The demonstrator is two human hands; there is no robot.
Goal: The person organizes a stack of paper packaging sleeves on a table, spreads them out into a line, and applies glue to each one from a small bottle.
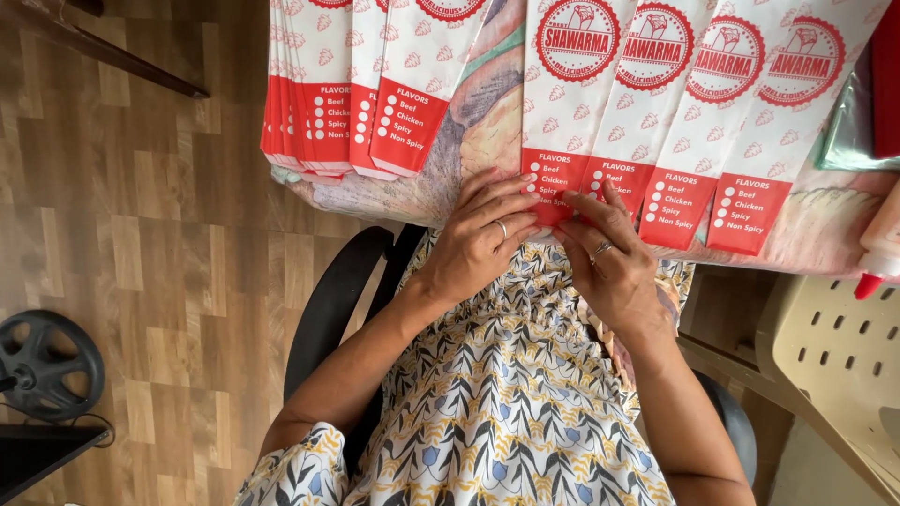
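Long white paper wrap sleeves with red ends and round red emblems lie overlapped along the table's near edge point(422, 192). My left hand point(483, 234) rests its fingers on the red end of the leftmost sleeve point(562, 103) of the right-hand row. My right hand point(609, 258) pinches the same sleeve's bottom edge from the right, fingertips touching those of the left hand. Both hands wear a ring. A second, fanned stack of sleeves point(347, 103) lies to the left, untouched.
The table carries a patterned cloth. A bottle with a red cap point(877, 253) lies at the right edge. A beige perforated plastic chair point(834, 356) stands at right. A black chair point(328, 309) is under me. A black fan point(42, 365) stands on the wooden floor.
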